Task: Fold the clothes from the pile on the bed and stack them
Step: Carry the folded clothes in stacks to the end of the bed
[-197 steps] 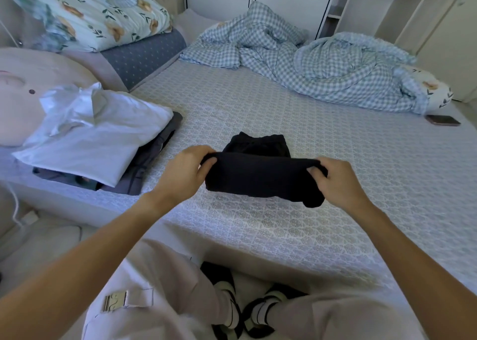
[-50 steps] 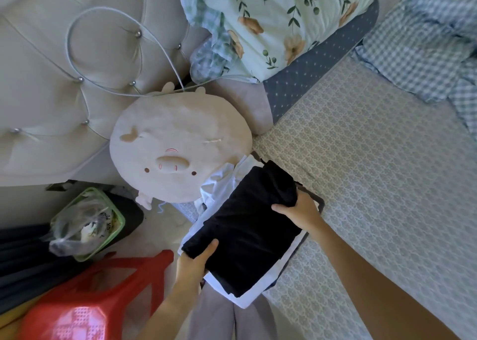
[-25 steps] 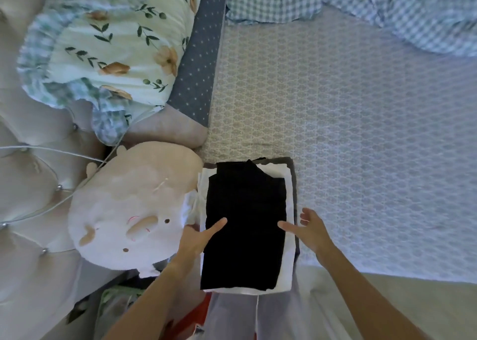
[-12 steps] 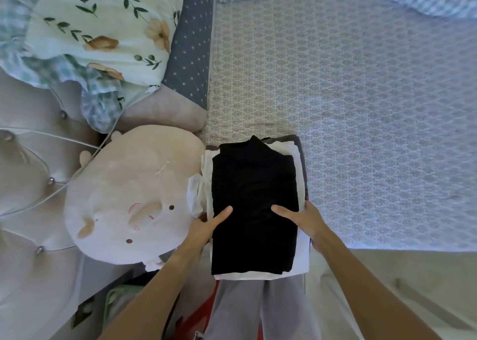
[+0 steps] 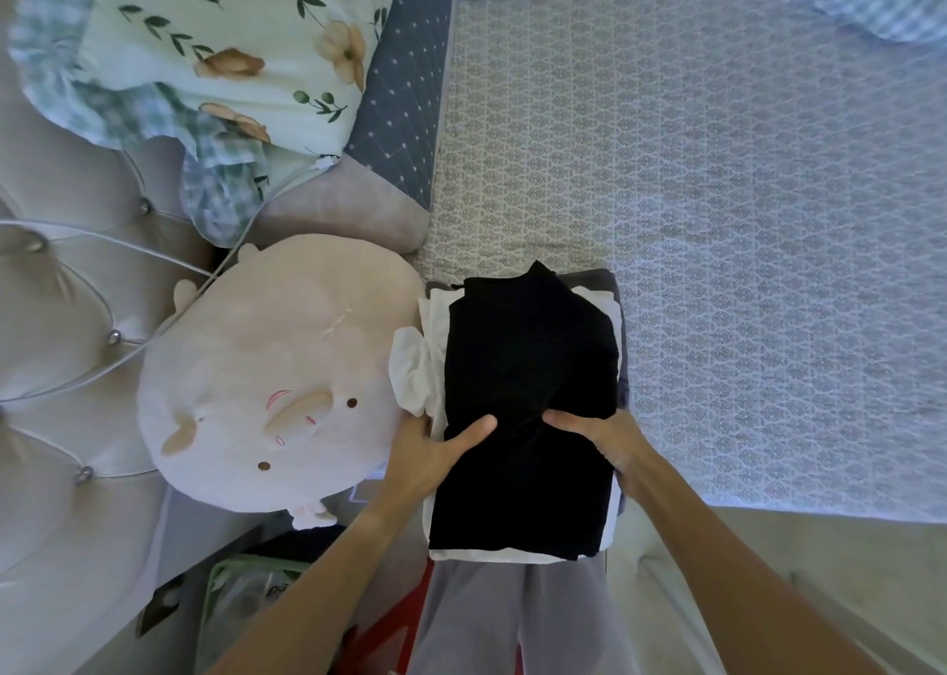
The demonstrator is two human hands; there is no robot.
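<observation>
Black folded garment point(image 5: 528, 392) on top of stack point(image 5: 617, 367), just right of pig plush point(image 5: 266, 367); long axis running away from body. Left hand point(image 5: 435, 454) and right hand point(image 5: 604, 438) clasping near half from either side, thumbs on top, equally near. No containers in play

The stack of folded clothes point(image 5: 528, 408) sits at lower centre of the frame on the bed point(image 5: 743, 213), near its lower edge. The left hand point(image 5: 435, 454) and right hand point(image 5: 599, 433) rest on its 2 sides. A plush cushion point(image 5: 266, 382) lies just left; 1 pillow point(image 5: 220, 54) fills the upper left.
</observation>
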